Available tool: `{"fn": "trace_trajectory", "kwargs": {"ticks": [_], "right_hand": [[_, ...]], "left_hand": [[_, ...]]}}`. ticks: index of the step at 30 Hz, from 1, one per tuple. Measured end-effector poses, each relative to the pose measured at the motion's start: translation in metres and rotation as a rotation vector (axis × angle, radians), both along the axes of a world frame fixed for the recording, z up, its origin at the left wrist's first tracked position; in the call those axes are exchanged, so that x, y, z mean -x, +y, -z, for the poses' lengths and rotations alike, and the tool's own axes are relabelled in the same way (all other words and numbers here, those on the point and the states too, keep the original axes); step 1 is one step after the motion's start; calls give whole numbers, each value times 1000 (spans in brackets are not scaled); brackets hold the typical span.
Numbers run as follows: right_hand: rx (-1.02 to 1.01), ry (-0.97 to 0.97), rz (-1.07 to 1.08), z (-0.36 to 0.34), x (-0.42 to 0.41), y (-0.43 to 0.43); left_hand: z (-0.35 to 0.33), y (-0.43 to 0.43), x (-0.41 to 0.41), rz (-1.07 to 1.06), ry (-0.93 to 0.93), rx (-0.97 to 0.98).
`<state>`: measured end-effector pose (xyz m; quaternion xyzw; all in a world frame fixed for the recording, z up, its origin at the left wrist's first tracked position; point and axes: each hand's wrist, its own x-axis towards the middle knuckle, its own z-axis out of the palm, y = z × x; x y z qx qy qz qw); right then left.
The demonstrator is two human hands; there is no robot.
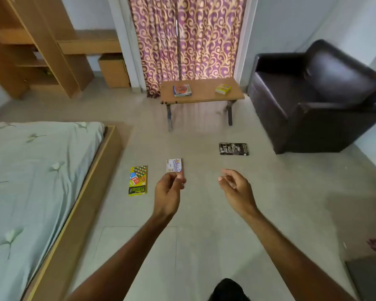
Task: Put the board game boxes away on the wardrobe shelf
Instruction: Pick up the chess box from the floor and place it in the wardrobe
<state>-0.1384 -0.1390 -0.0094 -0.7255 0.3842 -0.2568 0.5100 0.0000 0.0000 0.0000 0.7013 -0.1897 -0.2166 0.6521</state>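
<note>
1. Boxes are spread over the room: one in hand, two on the floor [204,213], two on the far surface [204,93].
2. Left grip [168,192] pinches the white box [174,165] by its near end, between thumb and fingers. The box is held above the floor with its printed face toward the camera, long axis running near to far.
3. Right grip [237,190] holds nothing; its fingers are loosely curled and apart, to the right of the white box.
4. Ludo box [137,180] lies flat on the floor just left of the left grip, near the bed [30,170]. Its long axis runs near to far, roughly along the bed's edge.
5. Black box [233,149] lies flat on the floor, farther off to the right, near the armchair [313,94]. Its long axis runs left to right.
6. On the surface, a blue box [182,90] sits at the left and a small yellow box [223,89] at the right, well apart. Both are too small to tell their heading.
7. Wardrobe shelves [41,51] stand at the far left, well apart from every box.
</note>
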Motion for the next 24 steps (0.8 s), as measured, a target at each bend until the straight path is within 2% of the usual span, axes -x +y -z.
{"fn": "trace_trajectory", "kwargs": {"ticks": [7, 18, 24], "right_hand": [[-62, 96, 69, 37, -48, -102], [-179, 207, 198, 52, -151, -345], [-235, 294, 248, 91, -204, -474]], "left_hand": [[47, -112, -54, 68, 81, -74], [64, -363, -174, 130, 84, -256], [102, -500, -236, 228, 88, -338]]}}
